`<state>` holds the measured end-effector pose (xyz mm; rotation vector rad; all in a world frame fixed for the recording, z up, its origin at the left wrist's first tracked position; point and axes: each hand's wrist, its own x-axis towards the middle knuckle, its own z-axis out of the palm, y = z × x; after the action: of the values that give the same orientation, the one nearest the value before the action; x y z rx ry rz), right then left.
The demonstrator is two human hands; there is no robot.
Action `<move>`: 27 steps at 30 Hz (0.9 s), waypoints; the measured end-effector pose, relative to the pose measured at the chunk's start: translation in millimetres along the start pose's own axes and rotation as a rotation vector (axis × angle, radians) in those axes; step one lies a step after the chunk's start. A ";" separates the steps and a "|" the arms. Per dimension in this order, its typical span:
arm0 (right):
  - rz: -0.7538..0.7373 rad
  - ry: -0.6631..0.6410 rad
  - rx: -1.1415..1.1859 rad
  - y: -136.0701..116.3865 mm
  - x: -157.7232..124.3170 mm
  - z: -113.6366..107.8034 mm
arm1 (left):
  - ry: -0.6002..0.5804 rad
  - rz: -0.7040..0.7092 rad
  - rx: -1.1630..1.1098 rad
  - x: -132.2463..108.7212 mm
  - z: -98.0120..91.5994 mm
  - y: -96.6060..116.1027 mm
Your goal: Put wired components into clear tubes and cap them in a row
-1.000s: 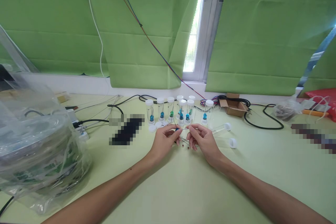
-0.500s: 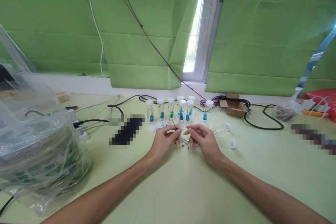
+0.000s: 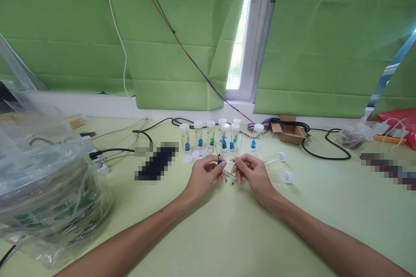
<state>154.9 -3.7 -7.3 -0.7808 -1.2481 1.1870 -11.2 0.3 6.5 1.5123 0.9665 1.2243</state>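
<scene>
My left hand (image 3: 206, 173) is closed in a pinch on a small dark blue piece (image 3: 219, 162) with a thin dark wire standing up from it. Facing it, my right hand (image 3: 251, 171) pinches a thin white stick (image 3: 229, 162), whose left end reaches the left fingertips. Below the fingers, several thin metal rods with small reddish ends (image 3: 232, 183) lie on the table (image 3: 224, 225), partly hidden. Just behind the hands stand several clear tubes with white caps (image 3: 211, 130), each with a small blue or green piece inside.
Clear tubes lie on the right, one with a white cap (image 3: 287, 177). Loose white caps (image 3: 187, 159) sit left of centre. A plastic-wrapped round bundle (image 3: 48, 186) fills the left side. At the back are black cables (image 3: 325, 158) and a small cardboard box (image 3: 290, 133).
The white stick now shows plainly between the two hands, where before it was not clear. The fingertips have shifted only slightly, and the rest looks the same.
</scene>
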 end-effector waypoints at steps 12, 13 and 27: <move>0.032 0.036 -0.026 1.6 0.2 -1.0 | 0.011 0.083 0.071 -0.6 2.6 -0.8; 0.031 0.038 -0.029 2.2 0.4 -1.2 | 0.013 0.090 0.075 -0.5 2.6 -1.4; 0.054 0.048 -0.081 1.6 0.5 -1.2 | -0.011 0.202 0.144 -0.8 0.4 -8.8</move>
<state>155.7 -2.6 -8.9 -0.9024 -1.2484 1.1605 -11.1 1.7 -2.3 1.7628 0.9278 1.3092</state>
